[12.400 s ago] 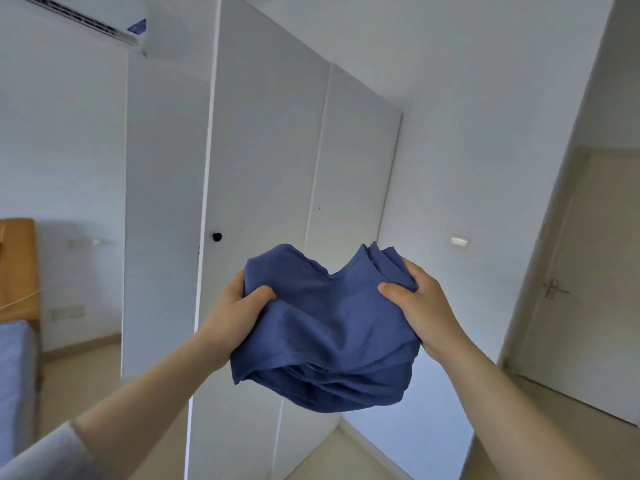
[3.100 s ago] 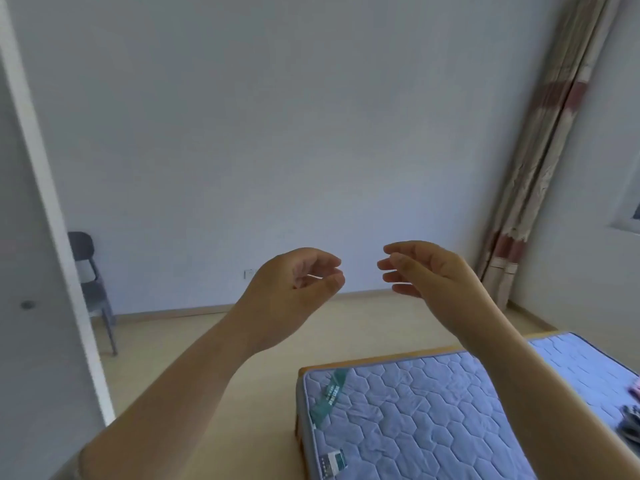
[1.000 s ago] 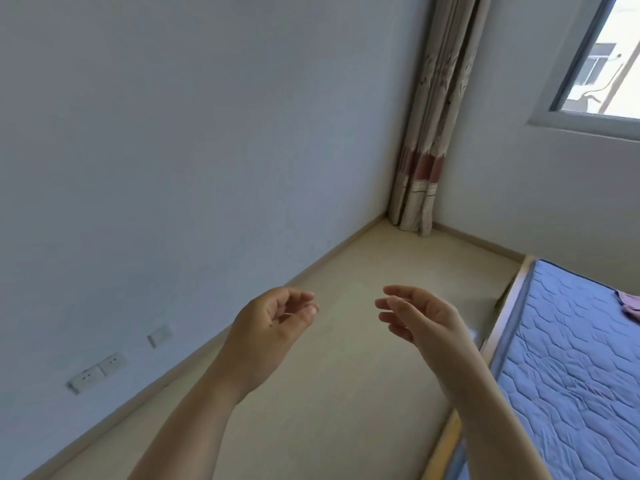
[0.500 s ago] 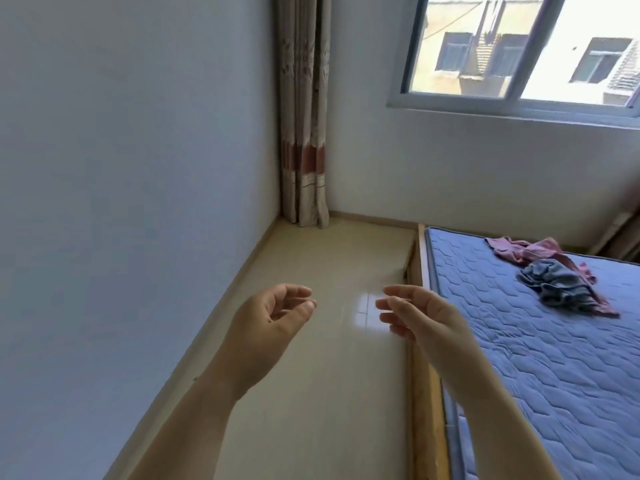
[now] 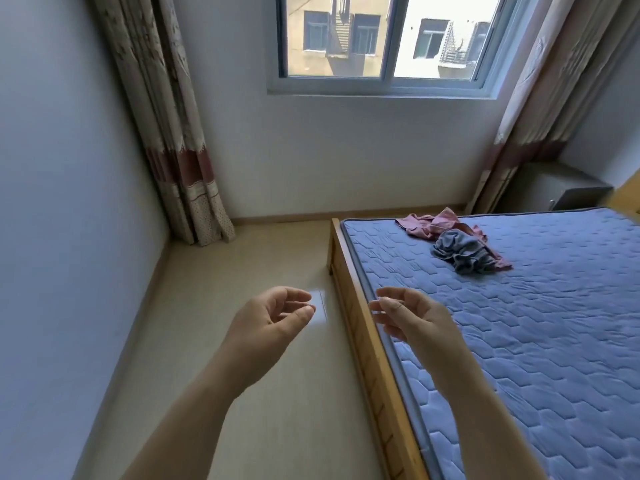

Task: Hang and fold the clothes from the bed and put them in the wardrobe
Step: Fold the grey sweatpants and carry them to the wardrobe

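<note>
Both hands are held out in front of the person, bare forearms reaching up from the lower edge of the view, and neither one holds anything. The left hand (image 5: 273, 317) is relaxed, its fingers loosely curled with the thumb just below the fingertips, over the pale floor (image 5: 263, 244). The right hand (image 5: 412, 317) is likewise slack, fingers half bent and pointing toward the left hand, with a clear gap between the two. It hangs above the near side of the bed (image 5: 375, 382), where the wooden frame meets the blue quilted mattress (image 5: 519, 358).

The clothes lie on the mattress beyond the right hand and further to its right, well apart from it. A pink garment (image 5: 422, 225) is spread crumpled toward the far edge of the bed, and a grey garment (image 5: 464, 252) is bunched in a heap on top of its nearer part, touching it.

Beyond both hands, a window (image 5: 381, 39) in the far wall looks onto neighbouring buildings. A patterned curtain (image 5: 166, 133) hangs in the corner past the left hand, reaching the floor. A second curtain (image 5: 540, 98) hangs past the right hand, with a grey cabinet (image 5: 561, 188) beside it at the head of the bed.
</note>
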Demonstrator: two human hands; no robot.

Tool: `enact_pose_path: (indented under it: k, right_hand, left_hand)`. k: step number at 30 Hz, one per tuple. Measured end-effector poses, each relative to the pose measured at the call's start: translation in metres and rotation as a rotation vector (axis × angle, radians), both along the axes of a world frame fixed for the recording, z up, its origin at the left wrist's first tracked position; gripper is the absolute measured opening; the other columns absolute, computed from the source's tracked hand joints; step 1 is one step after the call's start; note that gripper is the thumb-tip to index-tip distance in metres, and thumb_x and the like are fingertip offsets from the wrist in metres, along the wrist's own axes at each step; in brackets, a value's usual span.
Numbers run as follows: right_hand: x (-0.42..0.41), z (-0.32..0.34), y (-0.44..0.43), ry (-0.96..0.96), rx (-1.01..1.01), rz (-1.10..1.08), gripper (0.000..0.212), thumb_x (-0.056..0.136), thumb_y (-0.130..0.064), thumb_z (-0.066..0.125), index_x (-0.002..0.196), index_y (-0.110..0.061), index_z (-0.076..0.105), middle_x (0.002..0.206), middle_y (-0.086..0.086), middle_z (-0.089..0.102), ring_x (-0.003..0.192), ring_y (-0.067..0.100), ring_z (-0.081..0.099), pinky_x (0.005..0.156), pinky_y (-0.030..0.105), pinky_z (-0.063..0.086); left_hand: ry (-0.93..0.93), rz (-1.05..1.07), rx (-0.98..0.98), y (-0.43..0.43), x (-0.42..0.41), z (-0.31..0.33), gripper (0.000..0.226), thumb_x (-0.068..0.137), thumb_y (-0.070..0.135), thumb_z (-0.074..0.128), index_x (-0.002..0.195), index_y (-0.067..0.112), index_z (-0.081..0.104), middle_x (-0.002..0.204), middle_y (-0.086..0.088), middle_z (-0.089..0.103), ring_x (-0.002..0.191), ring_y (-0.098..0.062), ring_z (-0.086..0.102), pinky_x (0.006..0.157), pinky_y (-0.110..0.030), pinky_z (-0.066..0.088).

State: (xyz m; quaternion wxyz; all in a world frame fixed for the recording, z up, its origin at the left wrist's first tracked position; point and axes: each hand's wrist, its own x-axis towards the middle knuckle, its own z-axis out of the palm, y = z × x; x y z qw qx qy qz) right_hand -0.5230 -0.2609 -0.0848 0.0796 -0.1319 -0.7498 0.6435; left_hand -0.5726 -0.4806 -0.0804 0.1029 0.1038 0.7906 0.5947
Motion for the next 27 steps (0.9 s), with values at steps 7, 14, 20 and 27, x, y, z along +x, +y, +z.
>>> enact_pose_path:
  k: [7,14,20,27]
  right_hand:
    - [-0.104,0.005,0.037,-0.009,-0.009,-0.107,0.014,0.094,-0.017,0.06,0.106,-0.018,0.067,0.096,0.002,0.075,0.091,0.016,0.07,0.084,0.028,0.056]
    - [-0.215,-0.012,0.061,-0.043,-0.009,-0.306,0.015,0.094,-0.02,0.062,0.107,-0.018,0.067,0.097,0.0,0.075,0.089,0.015,0.071,0.085,0.031,0.055]
    - [-0.298,-0.018,0.067,-0.095,-0.037,-0.469,0.011,0.094,-0.021,0.061,0.103,-0.021,0.068,0.096,0.0,0.075,0.089,0.014,0.071,0.082,0.03,0.055]
    - [-0.375,-0.03,0.101,-0.137,-0.06,-0.623,0.012,0.095,-0.019,0.059,0.104,-0.019,0.067,0.095,-0.001,0.075,0.088,0.015,0.071,0.082,0.031,0.055]
  left_hand:
    - [0.024,-0.106,-0.011,0.045,-0.127,0.005,0.012,0.09,0.02,0.067,0.098,0.028,0.068,0.097,0.003,0.075,0.091,-0.015,0.07,0.084,-0.035,0.056]
    - [0.028,-0.28,-0.002,0.078,-0.273,-0.005,0.012,0.089,0.018,0.067,0.098,0.027,0.068,0.095,0.003,0.075,0.088,-0.014,0.07,0.084,-0.035,0.057]
    - [-0.019,-0.427,0.022,0.099,-0.391,-0.003,0.015,0.089,0.017,0.067,0.103,0.018,0.069,0.097,0.001,0.074,0.091,-0.018,0.069,0.072,-0.018,0.053]
    - [-0.082,-0.555,0.012,0.153,-0.498,-0.013,0.013,0.089,0.019,0.067,0.1,0.023,0.069,0.099,0.002,0.074,0.093,-0.019,0.069,0.085,-0.033,0.055]
